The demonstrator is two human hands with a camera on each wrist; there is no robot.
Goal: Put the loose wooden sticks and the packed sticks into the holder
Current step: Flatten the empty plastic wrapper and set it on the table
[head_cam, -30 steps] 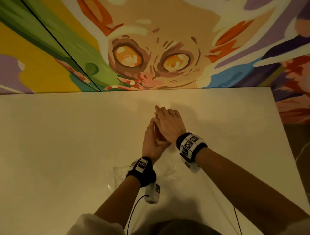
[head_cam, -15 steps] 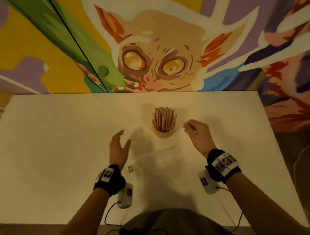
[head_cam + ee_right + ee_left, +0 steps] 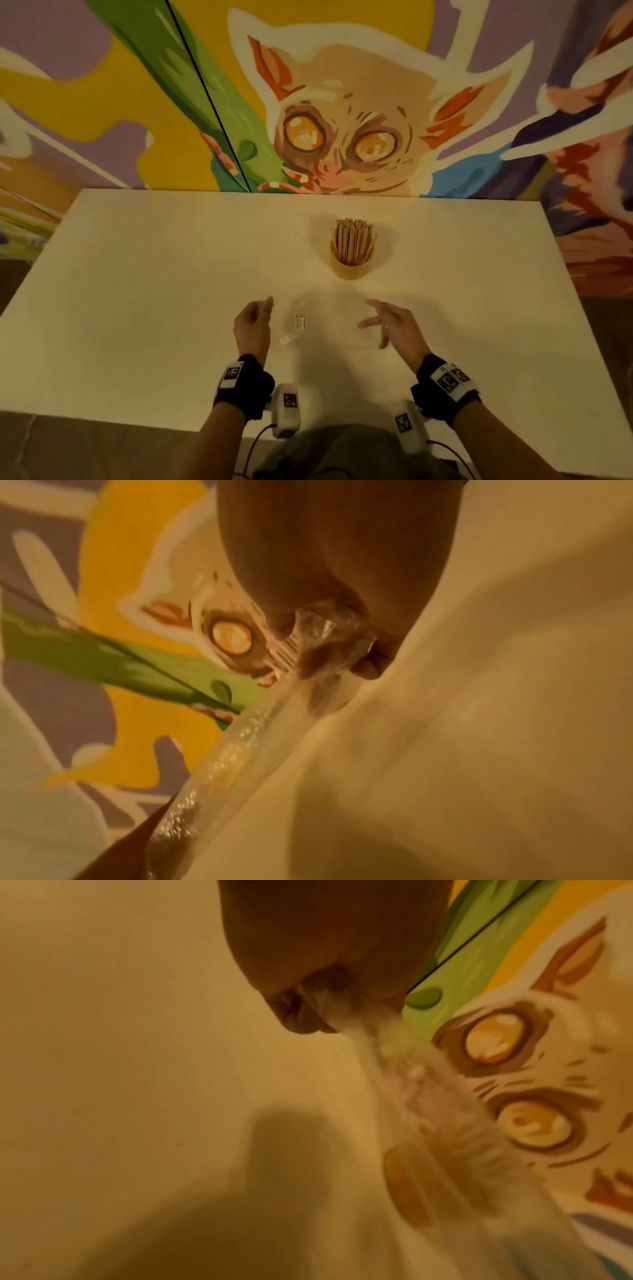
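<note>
Left hand (image 3: 252,327) and right hand (image 3: 394,325) each pinch the clear plastic bag (image 3: 308,325) stretched between them, wooden sticks (image 3: 352,240) upright in the holder (image 3: 349,269) beyond

Both forearms reached forward, each wrist strapped with a black band. The left hand (image 3: 252,327) pinched one end of a clear, crinkled plastic wrapper (image 3: 301,323); the right hand (image 3: 394,325) pinched the other, fingers partly spread.
</note>
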